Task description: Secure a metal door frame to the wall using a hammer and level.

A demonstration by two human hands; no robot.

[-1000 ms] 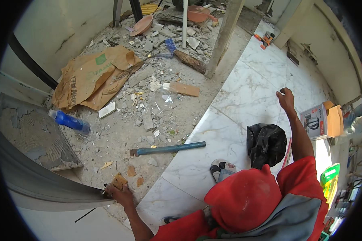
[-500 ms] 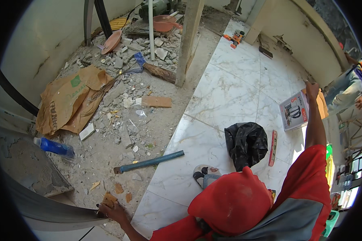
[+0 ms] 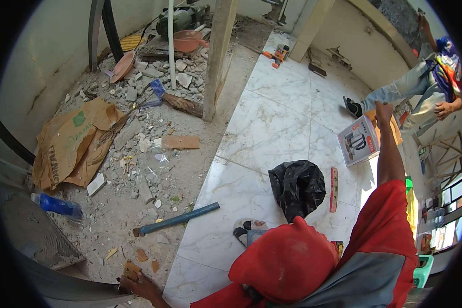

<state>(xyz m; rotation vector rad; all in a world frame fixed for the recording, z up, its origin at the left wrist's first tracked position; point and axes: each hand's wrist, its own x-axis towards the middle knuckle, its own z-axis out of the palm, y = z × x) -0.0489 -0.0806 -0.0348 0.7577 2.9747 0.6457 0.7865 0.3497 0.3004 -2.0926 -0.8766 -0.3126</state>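
Neither of my hands is in view. Below me a person in a red cap and a red and grey shirt reaches out both arms. That person's left hand rests at a brown, broken flat piece by a dark curved edge; its grip is partly hidden. Their right hand is on the top edge of a cardboard box with a kettle picture. A black plastic bag and a red spirit level lie on the tiles between. Left of the bag is a blue bar with a brown end.
Marble-look tiles meet rough ground with rubble. There lie a torn paper sack, a blue bottle and a wooden post. An orange tool stands farther back. Another person is at the right.
The view has shifted, so most things sit farther left in the picture. More of the person at the right shows, including a shoe. The red-capped person's hands stay at the box and the brown piece.
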